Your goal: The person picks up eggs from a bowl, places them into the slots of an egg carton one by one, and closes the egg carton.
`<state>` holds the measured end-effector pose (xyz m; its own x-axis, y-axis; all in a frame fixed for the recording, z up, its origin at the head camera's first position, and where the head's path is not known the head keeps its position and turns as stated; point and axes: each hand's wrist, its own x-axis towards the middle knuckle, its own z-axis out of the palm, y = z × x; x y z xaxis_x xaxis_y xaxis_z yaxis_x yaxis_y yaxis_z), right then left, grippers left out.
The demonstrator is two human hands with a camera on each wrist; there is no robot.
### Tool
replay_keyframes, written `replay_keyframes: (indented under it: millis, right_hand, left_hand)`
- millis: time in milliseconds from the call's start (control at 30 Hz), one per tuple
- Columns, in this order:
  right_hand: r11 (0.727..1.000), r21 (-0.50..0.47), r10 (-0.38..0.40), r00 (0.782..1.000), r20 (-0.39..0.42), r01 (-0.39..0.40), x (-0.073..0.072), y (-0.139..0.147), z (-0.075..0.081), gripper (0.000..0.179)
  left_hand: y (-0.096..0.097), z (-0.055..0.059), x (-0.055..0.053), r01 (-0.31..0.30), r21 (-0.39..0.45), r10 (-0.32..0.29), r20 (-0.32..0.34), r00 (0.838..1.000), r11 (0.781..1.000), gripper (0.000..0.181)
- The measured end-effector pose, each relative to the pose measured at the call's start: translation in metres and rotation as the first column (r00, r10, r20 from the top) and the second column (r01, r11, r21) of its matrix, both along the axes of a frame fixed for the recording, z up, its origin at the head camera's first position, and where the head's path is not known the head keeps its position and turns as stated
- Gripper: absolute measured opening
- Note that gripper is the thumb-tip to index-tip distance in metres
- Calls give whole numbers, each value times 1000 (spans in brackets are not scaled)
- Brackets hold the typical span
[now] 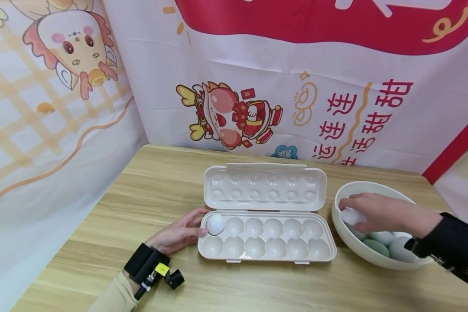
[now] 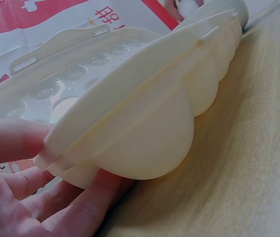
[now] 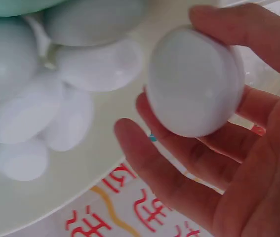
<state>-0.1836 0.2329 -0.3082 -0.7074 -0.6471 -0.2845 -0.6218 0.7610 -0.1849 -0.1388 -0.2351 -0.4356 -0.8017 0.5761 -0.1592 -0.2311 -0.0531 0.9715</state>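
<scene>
A cream plastic egg box (image 1: 267, 259) lies with its lid (image 1: 265, 181) folded back on the table. One white egg (image 1: 216, 224) sits in its back-left cup; the other cups hold nothing. At the box's left end, my left hand (image 1: 181, 232) grips the rim, thumb above and fingers beneath, as the left wrist view shows. Over the large cream bowl (image 1: 342, 237) on the right, my right hand (image 1: 390, 212) holds another white egg (image 3: 194, 81) between thumb and fingers. Below it in the bowl lie several white and pale green eggs (image 1: 376, 248).
The wood-grain table (image 1: 140, 186) extends left of and in front of the box. A printed cloth backdrop (image 1: 152, 86) hangs along the back, and another covers the left side. The bowl stands close to the egg box's right end.
</scene>
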Motion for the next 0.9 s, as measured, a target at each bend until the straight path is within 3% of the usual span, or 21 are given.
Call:
replay_keyframes:
  millis: [167, 333, 600, 900]
  right_hand:
    - [999, 11, 49, 992, -115, -48, 5, -18, 9, 38]
    - [996, 16, 88, 983, -159, -87, 9, -38, 12, 39]
    - [993, -11, 116, 987, -107, -118, 11, -75, 13, 47]
    - [975, -30, 216, 967, -138, -222, 9, -118, 2, 56]
  left_hand:
    - [0, -1, -1, 6, 2, -6, 4, 1000, 1000, 60]
    - [0, -3, -1, 6, 9, -6, -2, 1000, 1000, 59]
    - [-1, -3, 0, -9, 6, 9, 5, 1000, 1000, 57]
    - [-1, -3, -1, -12, 2, 12, 7, 1000, 1000, 57]
